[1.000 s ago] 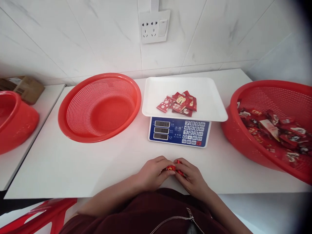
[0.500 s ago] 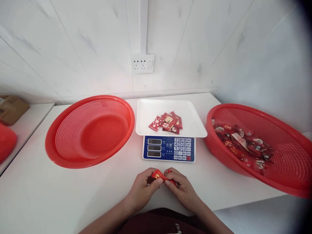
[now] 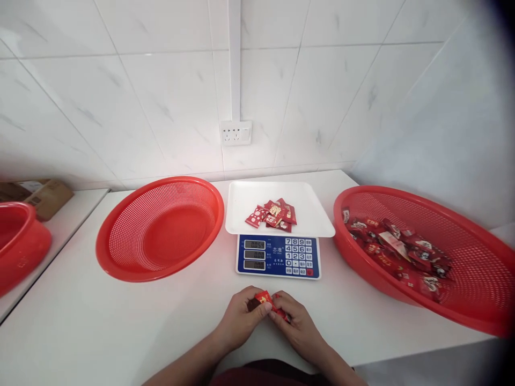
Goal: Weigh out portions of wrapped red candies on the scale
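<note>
Both hands meet just in front of the digital scale (image 3: 278, 257), fingers closed around red candy packets (image 3: 264, 298). My left hand (image 3: 243, 316) pinches a red packet with gold print between thumb and fingers. Against it, my right hand (image 3: 296, 321) is closed on red wrapper too; how many pieces it holds is hidden by the fingers. On the scale's white tray (image 3: 241, 206) lies a small pile of red wrapped candies (image 3: 277, 213). The scale's top display appears to read 0.054.
To the left stands a red mesh basket (image 3: 105, 244) with nothing seen inside. A tilted red basket (image 3: 475, 241) at right holds many red candy packets (image 3: 396, 246). Another red basket (image 3: 34, 257) and a cardboard box (image 3: 52, 199) sit far left. A wall socket (image 3: 236, 133) is behind.
The camera view has tilted up slightly, so the scene sits lower in the picture. Both hands still hold the red packets, now drawn a little closer together.
</note>
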A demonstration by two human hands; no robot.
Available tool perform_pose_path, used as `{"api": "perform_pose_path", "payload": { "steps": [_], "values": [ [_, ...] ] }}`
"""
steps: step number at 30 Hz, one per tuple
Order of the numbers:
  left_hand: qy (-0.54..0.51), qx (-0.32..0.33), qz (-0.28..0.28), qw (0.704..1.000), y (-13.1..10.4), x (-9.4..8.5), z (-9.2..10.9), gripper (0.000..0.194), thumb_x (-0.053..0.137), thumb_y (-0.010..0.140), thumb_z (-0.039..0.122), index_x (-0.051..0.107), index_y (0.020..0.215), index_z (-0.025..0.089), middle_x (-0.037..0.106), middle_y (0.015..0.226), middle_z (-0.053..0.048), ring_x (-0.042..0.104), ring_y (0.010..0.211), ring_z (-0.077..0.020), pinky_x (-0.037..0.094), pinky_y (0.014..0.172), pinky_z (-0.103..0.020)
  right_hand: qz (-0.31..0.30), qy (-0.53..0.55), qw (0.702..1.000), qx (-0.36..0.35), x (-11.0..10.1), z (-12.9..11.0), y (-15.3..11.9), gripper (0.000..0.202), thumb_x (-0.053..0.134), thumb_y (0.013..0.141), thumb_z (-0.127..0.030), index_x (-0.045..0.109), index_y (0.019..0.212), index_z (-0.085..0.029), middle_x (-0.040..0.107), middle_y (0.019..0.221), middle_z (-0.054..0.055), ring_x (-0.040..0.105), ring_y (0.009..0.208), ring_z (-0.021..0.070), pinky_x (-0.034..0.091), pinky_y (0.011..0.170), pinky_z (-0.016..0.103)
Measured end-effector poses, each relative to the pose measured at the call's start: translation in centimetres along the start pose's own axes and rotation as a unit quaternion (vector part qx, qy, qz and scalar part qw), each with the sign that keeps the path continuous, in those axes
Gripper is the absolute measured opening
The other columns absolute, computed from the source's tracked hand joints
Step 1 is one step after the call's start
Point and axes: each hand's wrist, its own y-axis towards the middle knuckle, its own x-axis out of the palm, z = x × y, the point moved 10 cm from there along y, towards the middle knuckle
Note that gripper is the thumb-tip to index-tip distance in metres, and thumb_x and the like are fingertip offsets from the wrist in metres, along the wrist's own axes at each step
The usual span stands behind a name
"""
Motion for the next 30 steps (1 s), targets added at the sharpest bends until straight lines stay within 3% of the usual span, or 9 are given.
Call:
{"api": "perform_pose_path", "payload": {
  "steps": [5, 13, 20, 30],
  "values": [
    [-0.041, 0.028, -0.023, 0.998, 0.6, 0.8, -0.3, 0.037, 0.056, 0.079, 0.053, 0.057, 0.081, 0.016, 0.053, 0.069, 0.000, 0.047, 0.063, -0.0128, 0.040, 0.063, -0.026, 0.006, 0.003, 1.000, -0.019, -0.3, -0.5, -0.1, 0.026, 0.046, 0.089, -0.036, 0.057, 0.072, -0.021, 0.055, 0.077, 0.002, 0.055, 0.072, 0.0142, 0.045, 0.066, 0.026],
    [-0.038, 0.039, 0.002, 0.999, 0.4, 0.6, 0.0, 0.042, 0.061, 0.073, 0.057, 0.052, 0.076, 0.016, 0.052, 0.064, 0.002, 0.047, 0.058, -0.0110, 0.039, 0.060, -0.025, 0.014, 0.010, 0.999, -0.050, -0.7, -0.8, -0.6, 0.026, 0.047, 0.088, -0.038, 0.060, 0.074, -0.020, 0.056, 0.077, 0.002, 0.054, 0.069, 0.0142, 0.045, 0.064, 0.026],
    [-0.053, 0.028, 0.001, 0.998, 0.4, 0.2, -0.4, 0.045, 0.070, 0.064, 0.056, 0.047, 0.068, 0.016, 0.055, 0.060, 0.002, 0.047, 0.051, -0.0090, 0.038, 0.054, -0.024, 0.008, -0.006, 0.998, -0.065, -0.4, -1.0, -1.0, 0.025, 0.046, 0.089, -0.036, 0.059, 0.075, -0.020, 0.055, 0.076, 0.001, 0.053, 0.068, 0.0138, 0.044, 0.064, 0.026],
    [-0.039, 0.048, 0.021, 0.998, 0.3, 0.1, -0.5, 0.042, 0.068, 0.069, 0.052, 0.046, 0.067, 0.016, 0.053, 0.055, 0.004, 0.043, 0.047, -0.0075, 0.034, 0.050, -0.022, 0.034, -0.044, 0.996, -0.069, -0.5, -1.5, -1.0, 0.031, 0.045, 0.088, -0.040, 0.060, 0.071, -0.020, 0.056, 0.073, 0.002, 0.054, 0.066, 0.0150, 0.045, 0.063, 0.028]
  ]
}}
